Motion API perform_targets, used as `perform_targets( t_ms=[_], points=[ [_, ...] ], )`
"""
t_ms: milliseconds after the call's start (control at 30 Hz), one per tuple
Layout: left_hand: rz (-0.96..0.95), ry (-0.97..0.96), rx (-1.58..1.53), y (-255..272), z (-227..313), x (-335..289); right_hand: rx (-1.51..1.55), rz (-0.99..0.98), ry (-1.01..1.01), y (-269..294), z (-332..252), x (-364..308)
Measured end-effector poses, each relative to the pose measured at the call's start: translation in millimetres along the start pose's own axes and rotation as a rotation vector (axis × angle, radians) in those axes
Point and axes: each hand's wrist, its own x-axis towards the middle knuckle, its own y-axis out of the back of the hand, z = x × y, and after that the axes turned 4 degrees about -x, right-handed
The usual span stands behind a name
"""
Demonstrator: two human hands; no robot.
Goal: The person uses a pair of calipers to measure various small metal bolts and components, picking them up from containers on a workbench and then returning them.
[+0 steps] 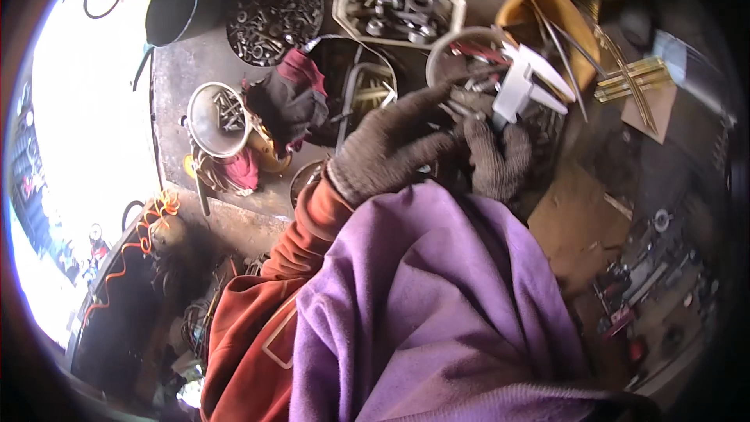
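My right hand [498,158], in a dark knitted glove, is closed around a vernier caliper [516,92]. The caliper looks pale from glare, and its jaws stand apart, pointing right. Close on its left, my left hand [391,141], gloved the same, reaches across with its fingers stretched and apart. Its upper fingertips come up to a small metal piece [462,110] between the hands; whether they grip it cannot be made out. Behind the hands stands a round tub [442,62] with metal parts and something red inside.
An octagonal tray [344,12] of larger fittings and a round pan [275,16] of bolts stand at the back. Left are a green pot [173,6], a white cup [205,137] of bolts and dark red rags [293,101]. A yellow-orange container [539,0] and brass-coloured strips [634,82] lie right.
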Motion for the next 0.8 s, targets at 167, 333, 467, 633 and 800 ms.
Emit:
perform_targets(
  t_ms=[167,333,467,633,800],
  points=[
    [0.076,0.104,-0.296,-27,25,-34,0.016,-0.074,-0.010,14,-32,-40],
    [-0.219,0.087,-0.694,-35,-9,-60,0.276,-0.101,0.209,16,-36,-90],
    [-0.154,-0.010,-0.633,-31,-52,-74,0.467,-0.100,0.068,35,-51,-132],
    [-0.304,0.057,-0.858,-44,-60,-107,0.389,0.006,0.164,64,-31,-169],
    [-0.345,0.020,-0.775,-67,-56,-146,0.255,-0.039,0.271,81,-21,-220]
  ],
)
